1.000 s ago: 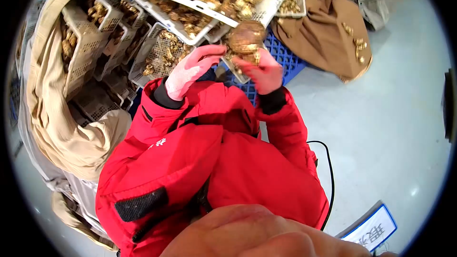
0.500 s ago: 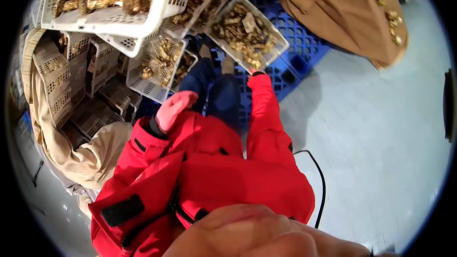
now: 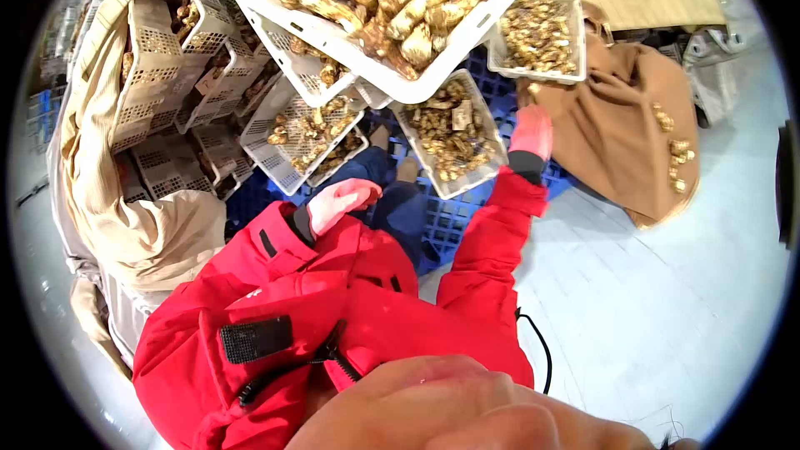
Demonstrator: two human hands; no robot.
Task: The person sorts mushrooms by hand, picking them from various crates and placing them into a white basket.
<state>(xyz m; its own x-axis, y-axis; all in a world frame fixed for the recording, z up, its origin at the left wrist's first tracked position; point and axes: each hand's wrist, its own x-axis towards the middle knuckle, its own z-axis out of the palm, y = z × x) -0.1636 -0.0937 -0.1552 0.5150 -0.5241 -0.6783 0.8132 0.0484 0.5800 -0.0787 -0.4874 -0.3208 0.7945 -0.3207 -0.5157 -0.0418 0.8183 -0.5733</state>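
Note:
My right hand, in a pink glove, reaches forward to the edge of a brown cloth. Its fingers are stretched out, with a small pale mushroom just beyond the tips. Ahead of it stands a white basket of small mushrooms. On its left is another white basket holding darker mushrooms and a small tag. My left hand, also gloved, hovers over my lap, fingers loosely extended and nothing in them.
A large white crate heaped with mushrooms stands high in front. More perforated baskets are stacked at the left beside a beige cloth. Blue pallet slats lie below. Several mushrooms rest on the brown cloth.
My right hand has left the near end of the middle basket and moved forward and right to the brown cloth. My left hand stays over my lap. The view has shifted.

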